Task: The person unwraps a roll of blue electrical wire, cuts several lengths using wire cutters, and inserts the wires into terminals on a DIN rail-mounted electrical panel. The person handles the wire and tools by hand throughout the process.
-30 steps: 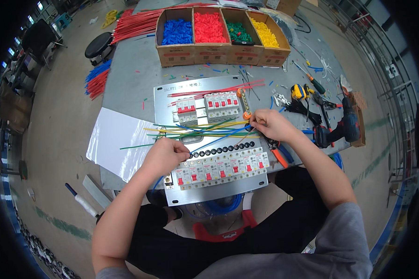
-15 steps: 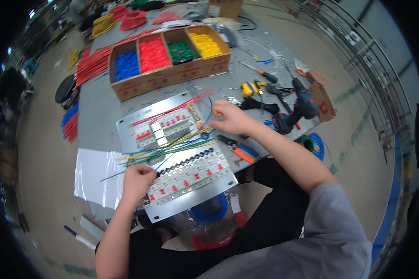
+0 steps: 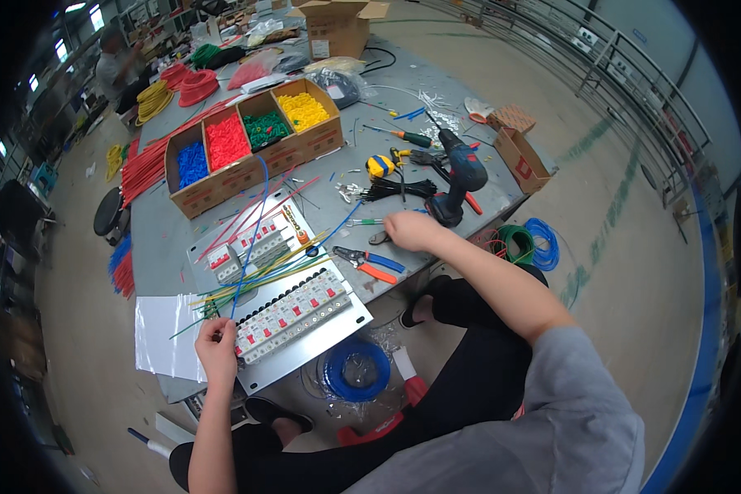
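My left hand (image 3: 216, 342) pinches the lower end of a blue wire (image 3: 258, 216) at the left end of the near row of circuit breakers (image 3: 292, 317). From there the wire arches up across the metal mounting plate (image 3: 350, 317). My right hand (image 3: 412, 230) is on the table right of the plate, fingers curled at the handle of a small green screwdriver (image 3: 369, 221); its fingertips are partly hidden. A dark-handled tool (image 3: 379, 239) lies just beneath them. Loose green, yellow and blue wires (image 3: 259, 284) lie between the two breaker rows.
Wire strippers (image 3: 370, 262) with orange and blue handles lie right of the plate. Beyond are a cordless drill (image 3: 461, 177), a tape measure (image 3: 379, 166) and black cable ties (image 3: 399, 189). A divided cardboard box (image 3: 263, 160) of coloured caps stands behind. Blue wire coils (image 3: 356, 370) sit below the table.
My right hand has moved from beside the plate to the tools at its right. The blue wire at my left hand now rises in a tall arch. The whole view has shifted.
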`<state>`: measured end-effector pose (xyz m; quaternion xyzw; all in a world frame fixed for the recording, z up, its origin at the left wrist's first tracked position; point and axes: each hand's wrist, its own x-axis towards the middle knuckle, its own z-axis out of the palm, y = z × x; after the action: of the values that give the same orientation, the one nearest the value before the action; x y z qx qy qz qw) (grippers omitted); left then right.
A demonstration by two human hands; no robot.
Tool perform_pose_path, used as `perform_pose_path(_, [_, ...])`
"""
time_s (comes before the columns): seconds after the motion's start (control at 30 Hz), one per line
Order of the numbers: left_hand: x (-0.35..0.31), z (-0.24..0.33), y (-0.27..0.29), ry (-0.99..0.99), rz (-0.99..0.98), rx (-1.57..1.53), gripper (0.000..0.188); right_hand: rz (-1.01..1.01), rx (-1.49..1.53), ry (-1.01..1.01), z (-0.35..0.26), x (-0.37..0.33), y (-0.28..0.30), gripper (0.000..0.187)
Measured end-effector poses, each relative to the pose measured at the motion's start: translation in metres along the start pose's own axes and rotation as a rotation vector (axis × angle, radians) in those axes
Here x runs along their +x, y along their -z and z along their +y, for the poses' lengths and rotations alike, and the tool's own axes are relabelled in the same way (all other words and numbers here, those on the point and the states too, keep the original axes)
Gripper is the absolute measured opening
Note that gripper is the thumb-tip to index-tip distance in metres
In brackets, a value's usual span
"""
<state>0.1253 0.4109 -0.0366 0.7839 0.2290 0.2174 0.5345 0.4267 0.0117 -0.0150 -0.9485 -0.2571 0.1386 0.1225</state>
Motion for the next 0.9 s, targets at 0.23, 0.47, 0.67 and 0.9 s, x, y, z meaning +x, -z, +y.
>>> perform_pose_path(0.23, [0.000,-0.008,0.015,0.029,-0.004,-0.054,0.009,0.118,-0.168,0.162,-0.002,-0.017,0.007,0.046])
perform_pose_path(0.47, [-0.042,0.036,0.000,-0.021,0.028,-0.191,0.007,0.060,-0.406,0.107,0.041,-0.017,0.017,0.055])
perform_pose_path(0.67, [-0.100,0.075,-0.008,0.021,-0.010,-0.257,0.004,0.088,-0.178,-0.126,0.000,-0.036,0.059,0.039])
perform_pose_path(0.9, [-0.099,0.112,-0.016,0.286,-0.012,-0.505,0.006,0.133,0.871,-0.167,-0.013,-0.093,0.065,0.034])
